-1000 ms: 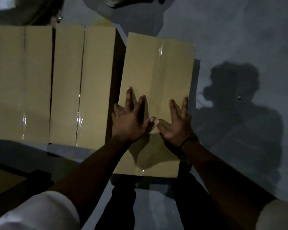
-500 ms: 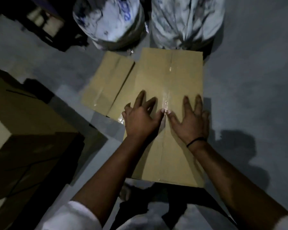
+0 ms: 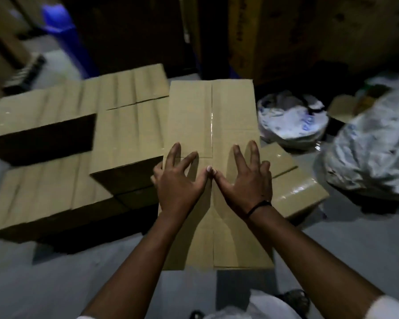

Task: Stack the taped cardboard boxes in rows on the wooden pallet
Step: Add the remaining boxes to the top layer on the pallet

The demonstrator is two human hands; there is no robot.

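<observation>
Left hand [image 3: 180, 180] and right hand [image 3: 244, 180] press flat on the box [image 3: 230, 107], fingers spread, gripping nothing. Its sides look the better hold for lifting.

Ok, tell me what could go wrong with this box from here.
The left hand and right hand lie spread on top of the taped box, a weak hold, so it might slip. A smaller box sits close at its right and the stacked boxes at its left; it could catch on either. Plastic bags crowd the dim floor, a possible trip.
</observation>
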